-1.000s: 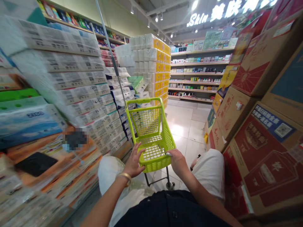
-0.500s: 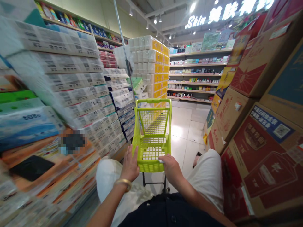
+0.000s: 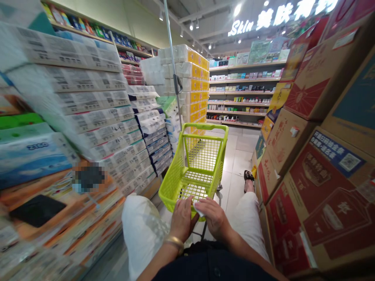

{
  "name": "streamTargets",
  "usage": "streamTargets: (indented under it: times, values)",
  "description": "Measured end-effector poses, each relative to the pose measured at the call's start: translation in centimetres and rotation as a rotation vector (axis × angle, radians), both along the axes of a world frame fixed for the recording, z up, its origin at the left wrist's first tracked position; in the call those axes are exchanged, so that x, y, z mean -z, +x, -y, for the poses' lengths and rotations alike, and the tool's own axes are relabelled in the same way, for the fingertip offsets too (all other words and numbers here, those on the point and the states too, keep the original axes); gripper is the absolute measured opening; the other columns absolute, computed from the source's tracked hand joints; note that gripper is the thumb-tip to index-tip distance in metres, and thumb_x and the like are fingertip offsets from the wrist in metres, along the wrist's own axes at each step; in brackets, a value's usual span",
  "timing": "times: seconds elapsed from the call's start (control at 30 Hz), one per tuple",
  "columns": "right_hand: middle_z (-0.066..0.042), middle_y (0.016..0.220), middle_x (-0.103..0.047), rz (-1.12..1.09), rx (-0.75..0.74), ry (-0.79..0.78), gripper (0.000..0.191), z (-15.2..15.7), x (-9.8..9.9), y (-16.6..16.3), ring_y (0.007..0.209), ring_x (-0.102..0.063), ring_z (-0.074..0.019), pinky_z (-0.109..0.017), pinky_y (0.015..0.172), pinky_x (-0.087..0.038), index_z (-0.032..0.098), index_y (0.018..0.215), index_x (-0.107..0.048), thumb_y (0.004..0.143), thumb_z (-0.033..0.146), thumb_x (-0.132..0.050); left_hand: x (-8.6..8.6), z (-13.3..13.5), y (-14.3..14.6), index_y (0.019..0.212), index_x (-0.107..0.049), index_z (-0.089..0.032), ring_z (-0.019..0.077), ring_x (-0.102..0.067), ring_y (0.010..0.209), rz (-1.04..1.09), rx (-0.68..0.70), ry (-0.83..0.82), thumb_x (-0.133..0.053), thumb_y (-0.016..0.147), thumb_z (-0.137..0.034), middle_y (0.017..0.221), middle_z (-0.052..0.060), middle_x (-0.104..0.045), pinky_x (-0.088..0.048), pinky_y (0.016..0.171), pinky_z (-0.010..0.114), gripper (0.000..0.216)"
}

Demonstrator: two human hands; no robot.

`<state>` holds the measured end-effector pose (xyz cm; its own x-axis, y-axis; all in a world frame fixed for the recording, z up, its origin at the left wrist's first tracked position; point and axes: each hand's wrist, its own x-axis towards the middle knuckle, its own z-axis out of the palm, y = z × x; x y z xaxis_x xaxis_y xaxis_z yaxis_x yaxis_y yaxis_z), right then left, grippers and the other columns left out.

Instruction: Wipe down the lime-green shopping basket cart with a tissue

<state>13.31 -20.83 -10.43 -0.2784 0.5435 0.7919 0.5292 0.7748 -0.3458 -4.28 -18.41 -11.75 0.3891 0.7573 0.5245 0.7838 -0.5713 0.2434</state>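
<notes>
A small lime-green shopping cart (image 3: 172,183) stands between my knees, its basket turned at an angle and looking bare inside. My left hand (image 3: 182,218) is closed over the near rim of the basket, thumb low on the outside. Right beside it, my right hand (image 3: 213,216) pinches a small white wipe (image 3: 198,210) against the same rim. Part of the wipe is hidden under the fingers. A thin metal pole (image 3: 171,43) with a dark clip rises behind the basket's left side.
Stacked packs of tissue (image 3: 99,113) line my left, with a dark phone-like slab (image 3: 38,210) on the nearer pile. Cardboard cartons (image 3: 331,195) rise close on my right. Shelves of small goods (image 3: 243,91) stand across the tiled aisle (image 3: 231,166).
The cart has swung round, its far end moving right. My left hand has gone from the left side to the near rim, next to my right hand. My right foot now shows farther forward.
</notes>
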Motion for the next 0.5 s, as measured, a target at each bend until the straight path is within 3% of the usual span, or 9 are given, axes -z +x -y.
streamTargets:
  times: [0.1,0.3,0.4,0.5]
  values:
    - [-0.007,0.113,-0.075,0.111,-0.086,-0.003,0.039,-0.8,0.5,0.3,0.118,-0.065,-0.0188,-0.043,0.105,-0.049,0.027,0.124,-0.064,0.094,0.011,-0.043,-0.2,0.0,-0.3,0.133,-0.044,-0.018,0.0263,-0.061,0.096,0.025,0.009,0.016,-0.062,0.077,-0.021,0.105,0.009,-0.066,-0.046,0.095,0.046,0.059]
    - [-0.009,0.112,-0.075,-0.06,0.135,-0.092,0.038,-2.7,-0.1,2.0,0.118,-0.065,-0.0215,-0.048,0.106,-0.048,0.025,0.116,-0.068,0.094,0.01,-0.041,-1.2,-0.1,0.0,0.099,-0.058,-0.02,0.0246,-0.059,0.086,0.029,0.016,0.087,-0.062,0.083,-0.037,0.088,0.006,-0.064,-0.046,0.086,0.042,0.024]
    - [-0.007,0.113,-0.075,0.085,0.0,-0.085,0.04,-2.2,-0.7,1.3,0.118,-0.064,-0.0199,-0.045,0.107,-0.046,0.027,0.118,-0.068,0.093,0.009,-0.042,-1.3,-0.3,0.1,0.083,-0.057,-0.021,0.0227,-0.056,0.08,0.018,0.027,0.107,-0.062,0.083,-0.04,0.08,0.004,-0.061,-0.045,0.083,0.04,0.02]
    - [-0.006,0.115,-0.074,0.189,-0.092,-0.097,0.039,-1.9,-0.7,1.1,0.12,-0.063,-0.0181,-0.043,0.108,-0.045,0.028,0.117,-0.068,0.093,0.009,-0.042,-1.3,-0.5,0.2,0.079,-0.056,-0.021,0.022,-0.055,0.078,0.028,0.041,0.141,-0.063,0.082,-0.042,0.079,0.003,-0.06,-0.044,0.084,0.04,0.022]
